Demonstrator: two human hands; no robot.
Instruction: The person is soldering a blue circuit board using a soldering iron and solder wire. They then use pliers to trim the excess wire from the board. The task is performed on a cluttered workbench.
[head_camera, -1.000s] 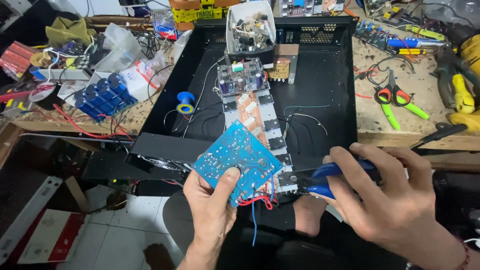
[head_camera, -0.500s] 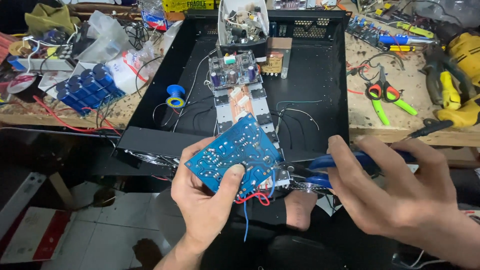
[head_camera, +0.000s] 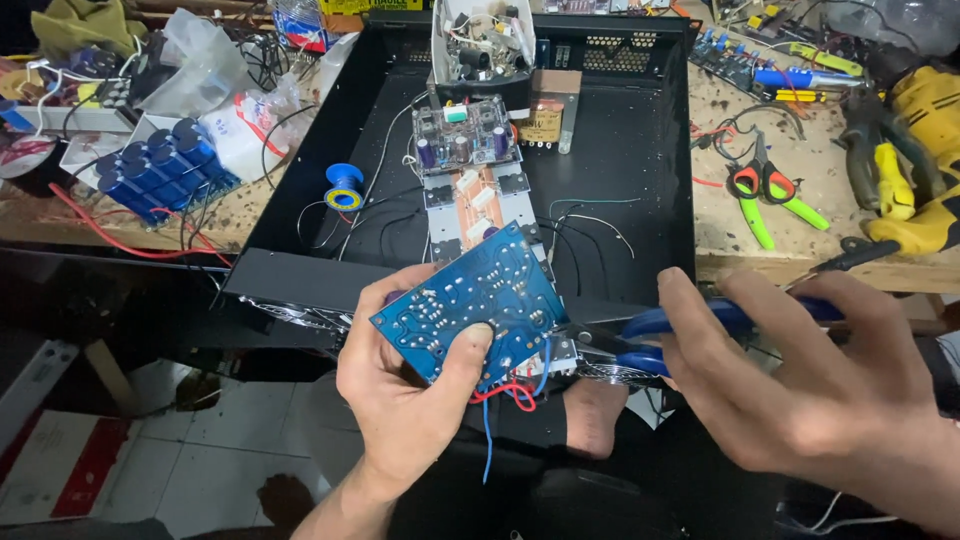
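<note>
My left hand (head_camera: 405, 400) pinches the flat blue circuit board (head_camera: 470, 300), solder side up and speckled with shiny joints, red and blue wires (head_camera: 505, 395) dangling beneath, just above the black metal chassis (head_camera: 640, 160) front edge. My right hand (head_camera: 800, 385) wraps the blue-handled pliers (head_camera: 650, 340), tips at the board's corner.

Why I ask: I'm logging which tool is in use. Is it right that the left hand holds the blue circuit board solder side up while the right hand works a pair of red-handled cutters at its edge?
Not quite. In the head view the left hand does hold the blue circuit board solder side up, but the cutters in the right hand have blue handles, not red.
</note>
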